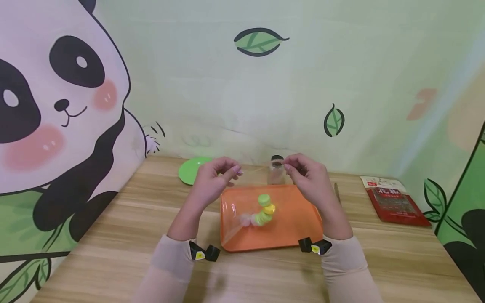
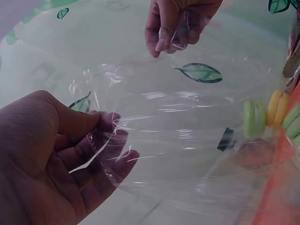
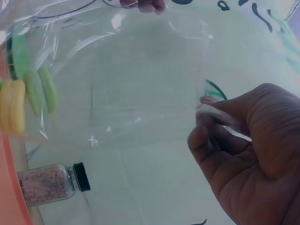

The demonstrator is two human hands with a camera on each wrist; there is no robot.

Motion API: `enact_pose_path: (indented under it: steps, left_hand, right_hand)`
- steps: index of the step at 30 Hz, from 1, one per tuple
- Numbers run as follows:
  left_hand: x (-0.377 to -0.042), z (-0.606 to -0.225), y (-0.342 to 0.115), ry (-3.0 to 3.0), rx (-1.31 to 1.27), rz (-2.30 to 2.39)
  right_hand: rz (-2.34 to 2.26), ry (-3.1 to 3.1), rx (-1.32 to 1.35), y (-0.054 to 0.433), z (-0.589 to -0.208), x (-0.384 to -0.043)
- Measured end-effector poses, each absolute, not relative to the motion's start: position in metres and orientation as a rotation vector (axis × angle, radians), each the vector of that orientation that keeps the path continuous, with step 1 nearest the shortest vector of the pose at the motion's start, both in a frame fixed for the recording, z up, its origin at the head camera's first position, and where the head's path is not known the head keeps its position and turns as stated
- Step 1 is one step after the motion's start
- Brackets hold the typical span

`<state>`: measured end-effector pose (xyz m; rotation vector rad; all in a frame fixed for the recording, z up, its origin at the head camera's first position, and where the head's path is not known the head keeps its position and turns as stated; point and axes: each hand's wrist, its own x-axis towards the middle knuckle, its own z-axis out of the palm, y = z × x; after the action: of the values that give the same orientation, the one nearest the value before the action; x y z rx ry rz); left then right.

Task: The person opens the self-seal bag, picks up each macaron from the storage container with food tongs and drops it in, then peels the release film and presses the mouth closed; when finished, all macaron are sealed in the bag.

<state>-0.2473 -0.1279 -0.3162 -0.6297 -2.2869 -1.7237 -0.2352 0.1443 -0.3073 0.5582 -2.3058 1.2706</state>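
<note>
A clear plastic bag (image 2: 159, 140) is stretched between my two hands over an orange tray (image 1: 295, 231). My left hand (image 1: 214, 179) pinches one side of its upper edge between thumb and fingers. The opposite side is pinched by my right hand (image 1: 308, 176), with thumb and fingertips together. Several macarons show through the lower part of the bag: a green macaron (image 1: 264, 200) on top, a yellow macaron (image 1: 269, 209) under it, more green macarons (image 1: 262, 218) and pale pink ones (image 1: 246, 219) lower down.
Behind the tray stands a glass jar (image 1: 275, 174) with a black lid and pinkish contents. A green plate (image 1: 188, 171) lies at the back left, partly behind my left hand. To the right lies a red packet (image 1: 398, 204) on the wooden table (image 1: 113, 256). A panda-printed backdrop encloses the table.
</note>
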Motion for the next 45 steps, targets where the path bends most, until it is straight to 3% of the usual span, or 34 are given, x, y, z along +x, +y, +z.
enact_pose_path:
  steps: [11, 23, 32, 45]
  left_hand:
    - [-0.250, -0.319, -0.127, -2.259, -0.770, -1.692]
    - [-0.238, -0.308, -0.119, -2.157, -0.898, -2.117]
    - [-0.227, -0.306, -0.110, -2.212, -0.943, -1.941]
    - [-0.211, -0.299, -0.110, -2.226, -1.034, -1.481]
  right_hand:
    - [1.220, -2.259, 0.628, 0.142, -0.306, -0.234]
    - [0.977, -1.842, 0.675, 0.131, -0.289, -0.227]
    - [0.648, -1.629, 1.070, 0.077, -0.272, -0.193]
    - [0.667, -1.951, 1.059, 0.083, -0.282, -0.202]
